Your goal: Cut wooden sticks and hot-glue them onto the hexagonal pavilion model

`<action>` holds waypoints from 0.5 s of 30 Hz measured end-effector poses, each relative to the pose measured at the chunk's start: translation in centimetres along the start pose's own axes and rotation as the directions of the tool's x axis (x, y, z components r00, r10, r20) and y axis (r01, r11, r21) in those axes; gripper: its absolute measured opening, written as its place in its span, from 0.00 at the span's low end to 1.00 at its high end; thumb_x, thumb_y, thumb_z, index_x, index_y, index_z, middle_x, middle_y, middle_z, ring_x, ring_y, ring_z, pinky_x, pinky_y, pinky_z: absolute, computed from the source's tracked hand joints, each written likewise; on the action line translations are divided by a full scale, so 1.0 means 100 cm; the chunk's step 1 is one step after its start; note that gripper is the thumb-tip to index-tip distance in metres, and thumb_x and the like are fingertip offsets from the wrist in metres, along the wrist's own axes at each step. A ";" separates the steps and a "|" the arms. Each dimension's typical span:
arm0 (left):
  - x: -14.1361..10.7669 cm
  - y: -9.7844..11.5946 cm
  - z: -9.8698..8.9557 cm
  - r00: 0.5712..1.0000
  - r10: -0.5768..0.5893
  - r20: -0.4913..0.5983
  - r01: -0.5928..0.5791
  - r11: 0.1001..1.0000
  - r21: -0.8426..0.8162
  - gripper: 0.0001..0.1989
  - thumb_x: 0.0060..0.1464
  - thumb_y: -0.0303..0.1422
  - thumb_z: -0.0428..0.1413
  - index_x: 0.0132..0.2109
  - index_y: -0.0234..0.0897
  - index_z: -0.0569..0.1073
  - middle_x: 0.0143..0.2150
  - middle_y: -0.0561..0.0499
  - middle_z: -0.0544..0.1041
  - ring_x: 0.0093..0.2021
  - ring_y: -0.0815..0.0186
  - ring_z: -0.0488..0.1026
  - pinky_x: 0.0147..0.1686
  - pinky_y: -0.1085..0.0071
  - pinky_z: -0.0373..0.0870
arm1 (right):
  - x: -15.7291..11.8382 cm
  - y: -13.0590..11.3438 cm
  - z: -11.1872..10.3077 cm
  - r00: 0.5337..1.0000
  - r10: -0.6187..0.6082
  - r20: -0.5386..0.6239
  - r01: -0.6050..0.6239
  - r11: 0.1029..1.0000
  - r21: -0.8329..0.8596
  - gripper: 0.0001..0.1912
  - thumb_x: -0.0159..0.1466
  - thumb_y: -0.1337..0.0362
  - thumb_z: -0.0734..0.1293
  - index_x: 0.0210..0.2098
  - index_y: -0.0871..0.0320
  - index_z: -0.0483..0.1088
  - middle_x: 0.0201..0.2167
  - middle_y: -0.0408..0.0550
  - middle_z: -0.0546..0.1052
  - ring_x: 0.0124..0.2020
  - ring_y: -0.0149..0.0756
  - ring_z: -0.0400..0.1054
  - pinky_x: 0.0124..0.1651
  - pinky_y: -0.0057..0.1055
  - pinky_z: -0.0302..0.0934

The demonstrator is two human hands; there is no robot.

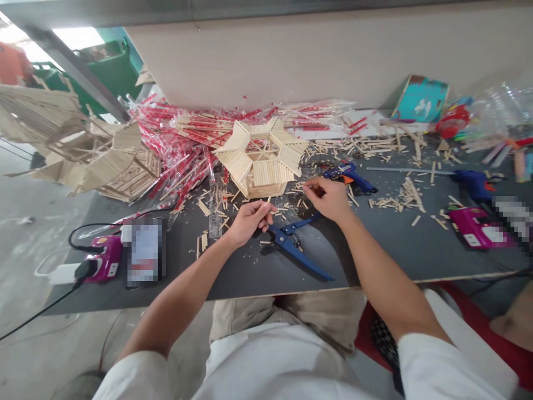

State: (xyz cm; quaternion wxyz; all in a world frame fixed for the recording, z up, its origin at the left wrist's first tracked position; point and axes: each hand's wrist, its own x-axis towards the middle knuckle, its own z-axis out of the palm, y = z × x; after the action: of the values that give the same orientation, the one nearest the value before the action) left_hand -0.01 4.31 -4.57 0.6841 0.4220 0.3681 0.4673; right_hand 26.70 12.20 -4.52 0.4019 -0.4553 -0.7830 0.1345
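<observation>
Keep wrists clear of the blue cutter (298,255) at five o'clock; pinch the short stick (269,199) lightly in the left hand (250,222); curl the right hand (331,201) gently, grip impossible to tell; avoid bumping the stick structure (270,172) at twelve.

It looks like a craft workshop: a dark workbench (179,286) strewn with cut wooden sticks (387,203) at centre right, blue glue guns (474,184) at right, plastic-wrapped sticks (166,133) upper left of centre, and bare concrete floor (25,222) at left.
</observation>
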 end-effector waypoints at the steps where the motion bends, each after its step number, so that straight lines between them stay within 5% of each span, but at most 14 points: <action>1: 0.000 0.000 0.000 1.000 0.004 0.001 -0.004 1.000 0.012 0.24 0.61 0.51 0.66 0.42 0.29 0.80 0.26 0.53 0.75 0.21 0.77 0.60 0.22 0.77 0.67 | 0.000 0.000 0.000 1.000 0.002 0.006 -0.002 1.000 0.002 0.09 0.69 0.58 0.71 0.41 0.56 0.81 0.24 0.43 0.78 0.23 0.34 0.70 0.33 0.33 0.64; 15: 0.001 -0.002 0.002 1.000 0.004 0.007 -0.004 0.999 0.048 0.23 0.63 0.50 0.65 0.47 0.31 0.78 0.29 0.55 0.72 0.21 0.78 0.58 0.22 0.77 0.67 | 0.000 -0.018 -0.003 0.995 -0.046 0.085 0.039 0.996 0.079 0.07 0.70 0.61 0.70 0.41 0.57 0.80 0.29 0.45 0.80 0.26 0.33 0.70 0.33 0.33 0.65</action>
State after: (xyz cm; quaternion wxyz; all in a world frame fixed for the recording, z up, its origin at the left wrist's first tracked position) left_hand 0.22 4.32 -4.67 0.6742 0.4408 0.3759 0.4581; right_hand 25.82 11.19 -3.28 0.3877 -0.4162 -0.8035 0.1757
